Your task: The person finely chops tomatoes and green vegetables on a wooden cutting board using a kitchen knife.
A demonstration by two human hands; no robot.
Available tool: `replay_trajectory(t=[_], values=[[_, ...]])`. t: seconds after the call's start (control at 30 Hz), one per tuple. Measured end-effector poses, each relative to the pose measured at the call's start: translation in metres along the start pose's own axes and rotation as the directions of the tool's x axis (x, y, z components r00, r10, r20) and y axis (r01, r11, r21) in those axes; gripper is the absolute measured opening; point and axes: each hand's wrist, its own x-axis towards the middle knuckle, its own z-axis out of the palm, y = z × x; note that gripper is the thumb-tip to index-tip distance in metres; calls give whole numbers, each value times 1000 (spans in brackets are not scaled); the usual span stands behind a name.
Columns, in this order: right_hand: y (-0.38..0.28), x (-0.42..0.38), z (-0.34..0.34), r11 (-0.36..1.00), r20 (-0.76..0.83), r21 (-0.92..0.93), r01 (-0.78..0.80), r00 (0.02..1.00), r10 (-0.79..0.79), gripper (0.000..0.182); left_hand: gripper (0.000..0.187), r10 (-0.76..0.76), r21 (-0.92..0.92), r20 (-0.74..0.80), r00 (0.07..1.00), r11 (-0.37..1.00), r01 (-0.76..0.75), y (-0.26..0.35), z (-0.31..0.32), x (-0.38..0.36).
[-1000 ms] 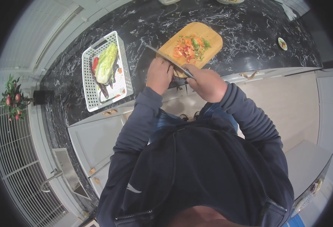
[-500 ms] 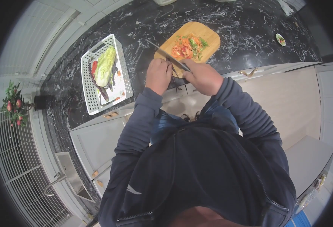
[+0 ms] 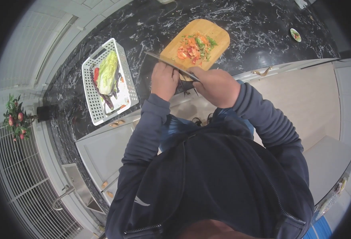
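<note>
A wooden cutting board (image 3: pixel 219 30) lies on the dark marbled counter, with chopped orange, red and green vegetables (image 3: pixel 195 47) on it. My right hand (image 3: pixel 216 85) is wrapped round the handle of a knife (image 3: pixel 167 62), whose blade reaches left past my other hand. At the board's near left corner is my left hand (image 3: pixel 164 81), its fingers curled together close behind the blade. Something dark shows under and between the hands, at the board's near edge; what the left fingers hold is hidden.
Left of the hands stands a white perforated basket (image 3: pixel 87 89) holding a leafy cabbage (image 3: pixel 108 73) and dark, long vegetables. A small dish (image 3: pixel 295 35) sits at the far right of the counter (image 3: pixel 259 36). A potted plant (image 3: pixel 16 117) and a sink (image 3: pixel 77 183) are at the left.
The knife blade has been raised slightly and now lies across the fingertips of my left hand. The right hand has turned a little. The view has shifted slightly.
</note>
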Motion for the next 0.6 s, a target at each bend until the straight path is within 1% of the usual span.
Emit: replay_trajectory(t=[0.1, 0.2, 0.27, 0.3, 0.37, 0.4, 0.5, 0.6], values=[[2, 4, 12, 999, -56, -36, 12, 998, -14, 31, 14, -18, 13, 18, 1000, 1000, 18, 0, 2, -1], [1, 12, 7, 1000, -3, 6, 0, 1000, 0, 29, 15, -37, 11, 48, 998, 999, 37, -1, 1, -2], [1, 16, -1, 989, 106, 134, -69, 993, 54, 27, 14, -41, 3, 52, 998, 999, 41, -2, 1, -3], [1, 18, -4, 983, 132, 160, -88, 989, 67, 27, 14, -40, -1, 49, 998, 999, 40, -2, 1, -3], [0, 20, -7, 974, 186, 180, -136, 977, 102, 37, 14, -35, -5, 43, 998, 999, 36, -2, 3, -4], [0, 21, -8, 972, 197, 182, -148, 974, 111, 39, 14, -33, -7, 39, 999, 999, 33, -2, 3, -3], [-2, 24, -7, 967, 166, 198, -161, 978, 129, 34, 15, -56, -7, 66, 996, 998, 56, -1, 3, -5], [-2, 32, -8, 971, 205, 160, -177, 968, 143, 42, 17, -43, 1, 67, 997, 999, 43, -2, 3, -4]])
